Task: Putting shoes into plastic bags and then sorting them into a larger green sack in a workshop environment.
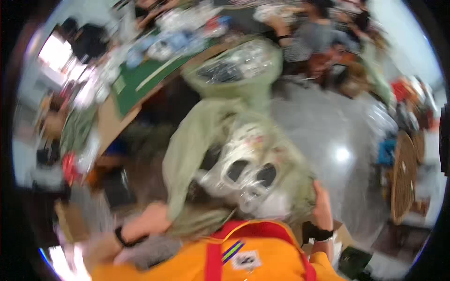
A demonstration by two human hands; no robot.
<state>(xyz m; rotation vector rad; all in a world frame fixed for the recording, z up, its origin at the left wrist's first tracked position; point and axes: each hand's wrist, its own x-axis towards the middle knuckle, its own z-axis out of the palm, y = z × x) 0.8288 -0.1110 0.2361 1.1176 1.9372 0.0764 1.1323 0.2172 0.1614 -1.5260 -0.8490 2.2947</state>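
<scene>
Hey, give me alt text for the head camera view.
A person's left hand and right hand are at either side of an open green sack of plastic-wrapped goods, all blurred. Just beyond are a second filled sack and a green table heaped with packages.

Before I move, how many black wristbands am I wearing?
2: one black wristband just behind your left hand; another black wristband just behind your right hand. Blur may hide more.

Near sack [184,150]: before you
Wrapped items [248,154]: inside it
Far sack [234,91]: behind near sack
Table [129,100]: on your left
</scene>
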